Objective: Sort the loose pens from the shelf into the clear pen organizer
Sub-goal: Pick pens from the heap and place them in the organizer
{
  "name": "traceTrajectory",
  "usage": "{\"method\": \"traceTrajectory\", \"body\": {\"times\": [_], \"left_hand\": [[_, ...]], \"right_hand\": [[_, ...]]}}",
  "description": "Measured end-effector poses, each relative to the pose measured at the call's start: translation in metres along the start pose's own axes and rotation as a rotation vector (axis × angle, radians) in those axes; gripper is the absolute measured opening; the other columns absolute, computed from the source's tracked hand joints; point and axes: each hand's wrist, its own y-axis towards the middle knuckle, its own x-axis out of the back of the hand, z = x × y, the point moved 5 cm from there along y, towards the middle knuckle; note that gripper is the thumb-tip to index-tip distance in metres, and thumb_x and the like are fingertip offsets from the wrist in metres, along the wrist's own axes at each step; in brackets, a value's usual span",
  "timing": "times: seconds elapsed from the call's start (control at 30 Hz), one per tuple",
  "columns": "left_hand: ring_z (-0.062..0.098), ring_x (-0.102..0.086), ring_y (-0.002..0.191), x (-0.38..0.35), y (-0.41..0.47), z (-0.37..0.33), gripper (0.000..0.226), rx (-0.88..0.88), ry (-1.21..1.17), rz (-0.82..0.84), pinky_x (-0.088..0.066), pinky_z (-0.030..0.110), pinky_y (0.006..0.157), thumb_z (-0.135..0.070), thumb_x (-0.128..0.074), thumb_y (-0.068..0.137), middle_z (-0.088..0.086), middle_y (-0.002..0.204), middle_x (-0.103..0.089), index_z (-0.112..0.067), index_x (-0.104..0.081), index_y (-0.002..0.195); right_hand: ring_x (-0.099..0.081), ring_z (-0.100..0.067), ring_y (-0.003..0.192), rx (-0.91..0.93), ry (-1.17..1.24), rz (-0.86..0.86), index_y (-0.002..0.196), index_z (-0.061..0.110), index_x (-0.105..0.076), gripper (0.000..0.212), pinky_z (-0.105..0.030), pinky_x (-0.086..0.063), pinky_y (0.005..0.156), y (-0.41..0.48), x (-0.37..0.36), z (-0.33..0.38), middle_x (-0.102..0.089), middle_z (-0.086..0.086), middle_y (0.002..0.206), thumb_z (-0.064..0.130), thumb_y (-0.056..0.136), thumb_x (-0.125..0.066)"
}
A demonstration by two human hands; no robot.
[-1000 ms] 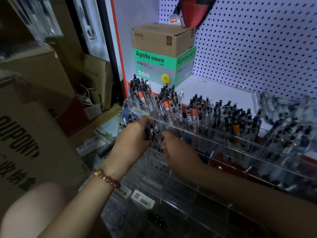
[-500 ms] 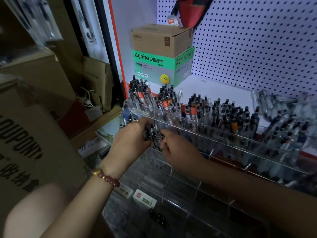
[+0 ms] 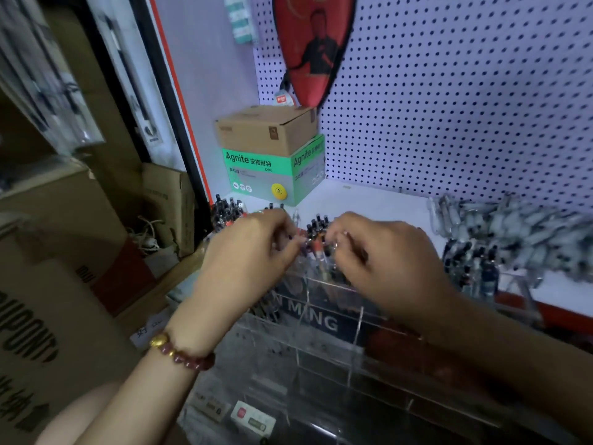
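Acrylic pen organizer [image 3: 298, 354] | my left hand [image 3: 247, 255] and right hand [image 3: 388, 264] both pinch pens [image 3: 317, 224] at 12 o'clock | best: seat tips down, release together

Single head-worn wide-angle view, facing forward and down, close over the clear pen organizer [image 3: 290, 364], pegboard [image 3: 449, 91] behind.

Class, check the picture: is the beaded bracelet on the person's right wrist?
No, the bracelet sits on the left wrist, below the left hand; the right hand's wrist is bare.
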Motion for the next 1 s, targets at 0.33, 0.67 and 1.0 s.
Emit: {"method": "traceTrajectory", "body": {"times": [0.33,0.67,1.0], "left_hand": [[-0.001,-0.049,0.058,-0.048,0.098,-0.110,0.007,-0.242,-0.195,0.066,-0.037,0.019,0.054,-0.028,-0.059,0.088,-0.013,0.073,-0.060,-0.028,-0.056,0.082],[0.016,-0.052,0.064,-0.127,0.143,-0.135,0.015,-0.105,-0.511,0.244,-0.048,0.032,0.068,-0.015,-0.054,0.092,-0.002,0.067,-0.055,-0.006,-0.064,0.085],[-0.001,-0.052,0.053,-0.141,0.140,-0.129,0.021,-0.086,-0.600,0.315,-0.046,0.016,0.059,-0.011,-0.056,0.092,-0.010,0.061,-0.056,-0.022,-0.062,0.076]], "right_hand": [[-0.050,-0.020,0.054,-0.472,0.085,-0.025,0.090,0.019,-0.068,0.020,-0.037,-0.048,0.059,0.020,0.076,-0.174,-0.059,-0.002,0.065,0.020,0.095,-0.049],[-0.032,-0.033,0.131,-0.629,-0.457,0.533,0.144,0.032,-0.038,0.046,-0.042,-0.029,0.108,-0.008,0.026,-0.291,-0.037,-0.016,0.141,0.034,0.099,-0.043],[-0.048,-0.021,0.113,-0.319,-0.612,0.451,0.119,0.023,-0.056,0.022,-0.034,-0.029,0.096,0.009,0.022,-0.279,-0.056,0.001,0.120,0.026,0.098,-0.048]]}}
